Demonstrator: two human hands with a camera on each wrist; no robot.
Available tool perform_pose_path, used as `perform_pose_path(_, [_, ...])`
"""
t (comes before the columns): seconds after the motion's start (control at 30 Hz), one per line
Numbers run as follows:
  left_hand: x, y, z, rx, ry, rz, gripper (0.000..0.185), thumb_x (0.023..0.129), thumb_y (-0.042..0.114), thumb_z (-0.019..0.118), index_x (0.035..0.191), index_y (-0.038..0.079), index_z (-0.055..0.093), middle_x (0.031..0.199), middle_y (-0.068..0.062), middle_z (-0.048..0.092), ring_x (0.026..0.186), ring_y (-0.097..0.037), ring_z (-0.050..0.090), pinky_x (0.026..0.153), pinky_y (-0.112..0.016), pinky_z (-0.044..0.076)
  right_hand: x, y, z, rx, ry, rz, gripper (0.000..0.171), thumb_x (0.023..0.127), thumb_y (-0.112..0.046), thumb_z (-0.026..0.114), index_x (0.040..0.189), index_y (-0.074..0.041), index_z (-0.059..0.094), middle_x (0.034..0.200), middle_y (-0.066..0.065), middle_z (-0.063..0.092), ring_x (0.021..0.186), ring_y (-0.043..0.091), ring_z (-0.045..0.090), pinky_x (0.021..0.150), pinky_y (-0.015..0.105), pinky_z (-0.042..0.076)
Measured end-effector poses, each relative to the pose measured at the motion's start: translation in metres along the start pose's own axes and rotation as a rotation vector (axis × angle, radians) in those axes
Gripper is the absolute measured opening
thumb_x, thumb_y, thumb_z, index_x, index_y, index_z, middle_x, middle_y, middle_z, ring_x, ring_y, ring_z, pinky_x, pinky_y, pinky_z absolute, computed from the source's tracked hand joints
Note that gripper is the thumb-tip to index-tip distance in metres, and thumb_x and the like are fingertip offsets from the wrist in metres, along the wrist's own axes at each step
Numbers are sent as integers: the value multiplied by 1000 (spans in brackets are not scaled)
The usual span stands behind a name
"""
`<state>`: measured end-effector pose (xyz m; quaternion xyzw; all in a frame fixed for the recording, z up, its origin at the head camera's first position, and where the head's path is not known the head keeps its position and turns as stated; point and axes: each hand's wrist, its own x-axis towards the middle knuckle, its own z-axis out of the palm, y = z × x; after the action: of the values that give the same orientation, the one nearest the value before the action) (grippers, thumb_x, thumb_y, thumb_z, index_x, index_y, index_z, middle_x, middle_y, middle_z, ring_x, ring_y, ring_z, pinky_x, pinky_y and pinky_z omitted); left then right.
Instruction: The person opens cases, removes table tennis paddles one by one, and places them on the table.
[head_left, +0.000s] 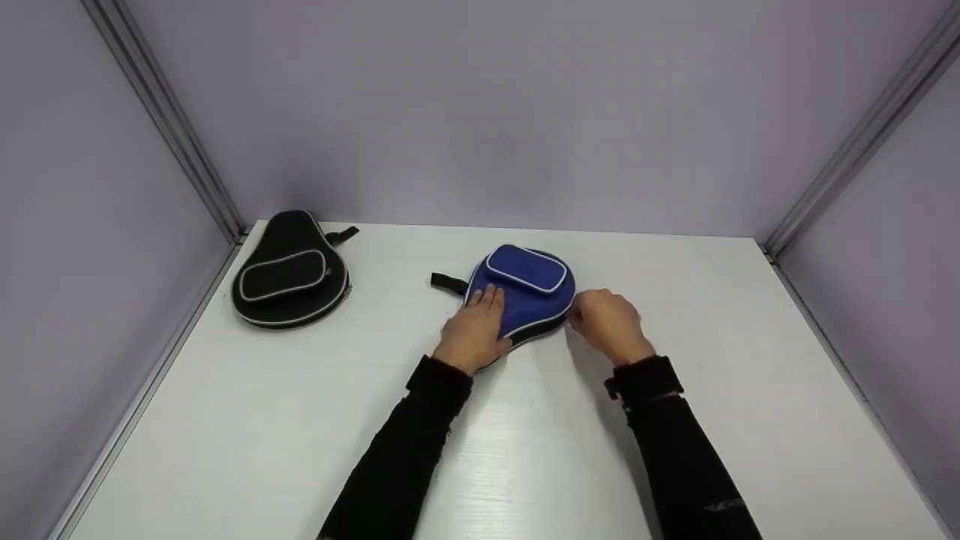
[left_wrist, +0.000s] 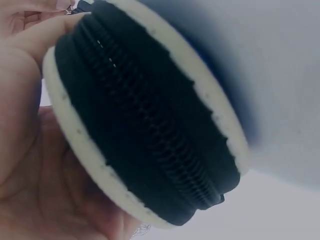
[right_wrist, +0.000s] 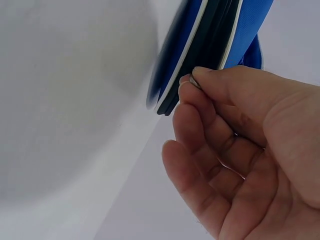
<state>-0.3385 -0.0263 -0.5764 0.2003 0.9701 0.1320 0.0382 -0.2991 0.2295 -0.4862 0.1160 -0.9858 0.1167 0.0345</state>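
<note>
Two hands work on the blue case (head_left: 525, 296), which lies flat on the table (head_left: 675, 450) well to the right of the black case (head_left: 289, 274). Your left hand (head_left: 474, 330) rests on the blue case's near left part with fingers laid straight, pressing it down. Your right hand (head_left: 609, 324) sits at the blue case's right edge, thumb and forefinger pinched on a small metal zipper pull (right_wrist: 192, 81), the other fingers loosely curled. That pull is tiny, so I judge it could slip from your pinch if you tug at an angle to the zipper (left_wrist: 150, 125). Should your left hand lift, the blue case would likely slide or swing instead of unzipping. The blue case's strap (head_left: 448, 283) points away toward the black case, clear of both hands.
</note>
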Motion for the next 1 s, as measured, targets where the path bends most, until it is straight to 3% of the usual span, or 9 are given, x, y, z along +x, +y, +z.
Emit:
perform_pose_path(0.23, [2, -2, 3, 4, 22, 5, 104, 108, 46, 82, 186, 3, 27, 195, -19, 29, 180, -41, 36, 143, -54, 44, -4, -16, 3, -34, 11, -37, 51, 96, 0, 76, 65, -23, 41, 72, -2, 52, 66, 20, 45, 55, 39, 45])
perform_pose_path(0.47, [2, -2, 3, 15, 42, 13, 104, 107, 48, 82, 186, 4, 29, 194, -18, 32, 179, -40, 39, 140, -55, 49, -8, -32, 4, -62, 27, -77, 38, 96, 0, 80, 65, -14, 63, 69, 2, 65, 64, 18, 50, 55, 46, 59])
perform_pose_path(0.7, [-1, 0, 1, -34, 57, 14, 106, 104, 46, 85, 185, 3, 31, 194, -18, 31, 179, -40, 38, 138, -62, 50, -12, -49, 8, -85, 43, -118, 26, 96, -3, 84, 72, -9, 76, 75, 10, 78, 66, 28, 70, 61, 55, 68])
perform_pose_path(0.9, [-26, 23, -27, -30, 58, -8, 98, 106, 40, 80, 183, -1, 35, 192, -20, 37, 179, -42, 40, 128, -71, 56, -12, -54, 16, -84, 109, -122, 23, 96, -2, 83, 74, -6, 76, 76, 15, 79, 69, 38, 78, 61, 58, 68])
perform_pose_path(1.0, [-36, 32, -45, -34, 14, 9, 92, 110, 40, 75, 183, -1, 34, 192, -20, 37, 179, -41, 39, 129, -73, 54, -11, -51, 17, -92, 127, -95, 24, 97, -2, 82, 75, -4, 74, 78, 18, 79, 71, 41, 80, 61, 58, 68])
